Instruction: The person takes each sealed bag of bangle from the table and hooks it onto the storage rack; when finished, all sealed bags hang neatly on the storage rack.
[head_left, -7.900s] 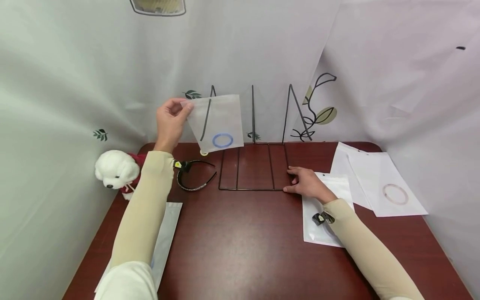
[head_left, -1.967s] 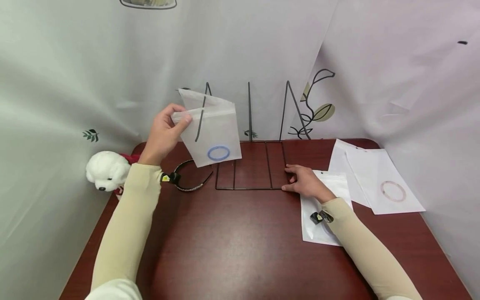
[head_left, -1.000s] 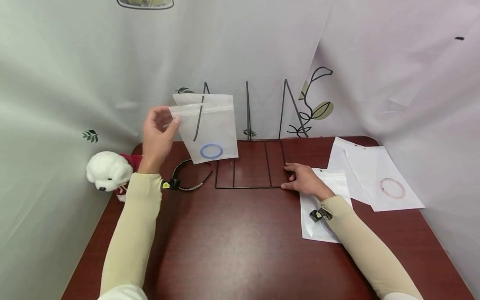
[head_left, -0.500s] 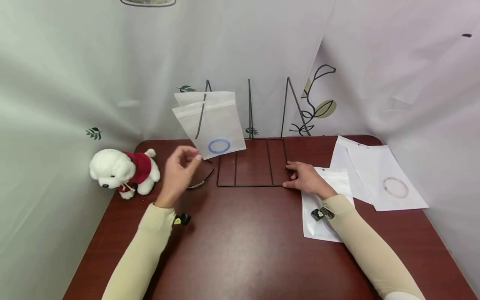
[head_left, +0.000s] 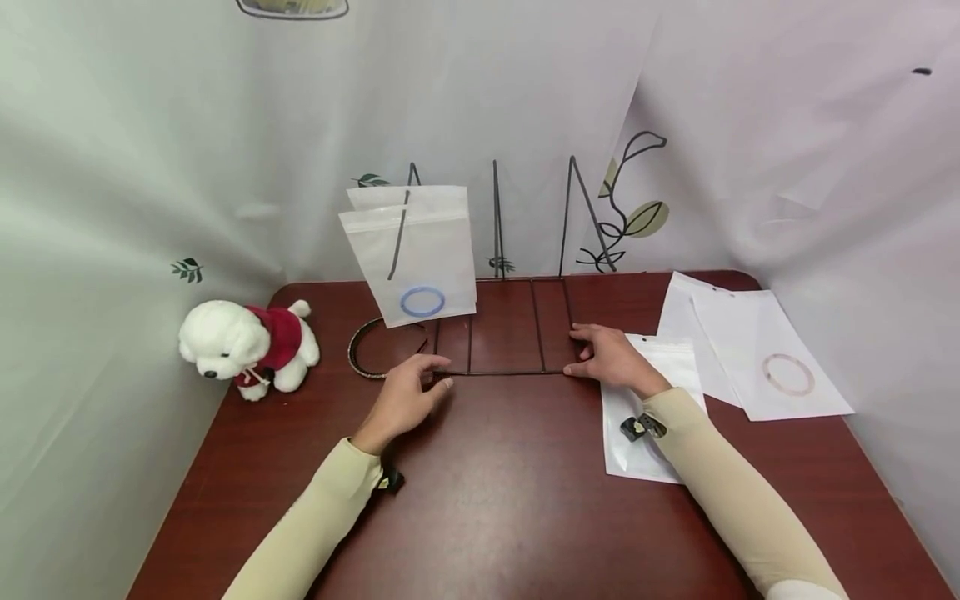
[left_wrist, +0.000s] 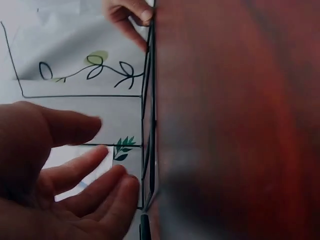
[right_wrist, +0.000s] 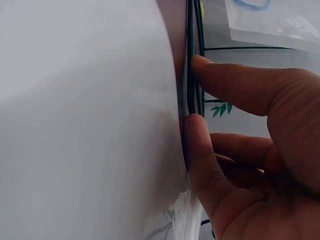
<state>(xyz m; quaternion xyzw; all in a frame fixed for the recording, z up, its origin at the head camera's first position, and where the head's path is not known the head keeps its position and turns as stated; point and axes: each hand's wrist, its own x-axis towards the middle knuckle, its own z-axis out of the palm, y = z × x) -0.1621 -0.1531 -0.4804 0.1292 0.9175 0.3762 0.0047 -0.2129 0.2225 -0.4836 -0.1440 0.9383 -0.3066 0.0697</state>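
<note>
A black wire rack (head_left: 506, 372) with upright prongs stands at the back of the table. On its left prong hang two white zip pouches (head_left: 442, 250); a blue ring shows on the front one. My left hand (head_left: 408, 392) is at the rack's front left corner, holding nothing; in the left wrist view its fingers (left_wrist: 115, 190) are spread and loosely bent. My right hand (head_left: 615, 360) holds the rack's front right corner, thumb and index fingertips (right_wrist: 197, 127) on the wire. Beneath that hand and wrist lies another white pouch (head_left: 626, 446).
Two more white pouches (head_left: 806, 396), the top one with a pink ring, overlap on the right of the table. A headband (head_left: 360, 364) lies left of the rack. At the far left stands a white plush dog (head_left: 225, 337) in red. White curtains (head_left: 525, 75) enclose the table.
A pouch from the table's lower left now hangs with the first on the left prong. My left hand let go of it and came down to the rack's corner. The right hand stayed.
</note>
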